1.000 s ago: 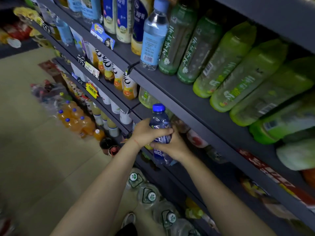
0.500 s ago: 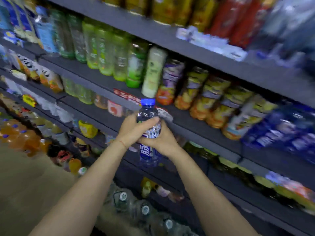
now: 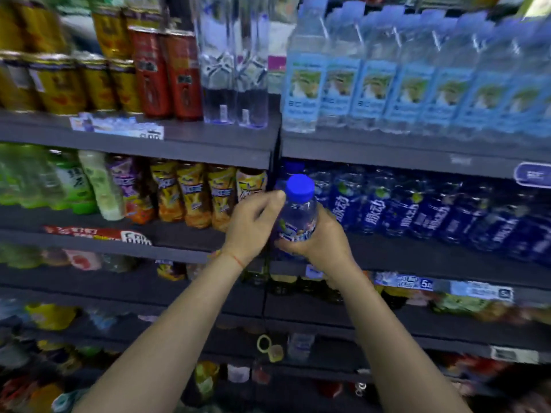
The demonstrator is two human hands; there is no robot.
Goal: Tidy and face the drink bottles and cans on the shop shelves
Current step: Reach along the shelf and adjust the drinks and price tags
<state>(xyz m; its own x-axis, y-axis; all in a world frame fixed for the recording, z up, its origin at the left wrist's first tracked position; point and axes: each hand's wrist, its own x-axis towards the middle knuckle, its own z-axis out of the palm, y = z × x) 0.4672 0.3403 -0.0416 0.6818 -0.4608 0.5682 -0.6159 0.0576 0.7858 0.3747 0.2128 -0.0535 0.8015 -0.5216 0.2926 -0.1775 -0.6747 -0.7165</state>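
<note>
While both forearms are reaching up from six o'clock, the two hands are meeting at the centre around one blue-capped bottle. The left hand is curling round the bottle's left side, thumb lying up near the neck, a thin red string showing at the wrist. The right hand is cupping it from below and from three o'clock, fingers wrapping the label band. So both hands are gripping it, and the bottle is standing upright in the air, in front of the dark post where two shelf bays are joining.

Just beyond it, toward three o'clock, a row of dark blue bottles is lining the middle shelf, its nearest ones sitting right behind the held bottle. Toward nine o'clock on the same level, orange-and-yellow labelled bottles are leaning together, with green bottles further out at the edge.

Higher up, at one o'clock, pale blue water bottles are crowding the upper shelf. At twelve o'clock two clear tall bottles are standing, then red cans and gold cans running out toward ten o'clock. Everything is blurring; the label print is not reading clearly.
</note>
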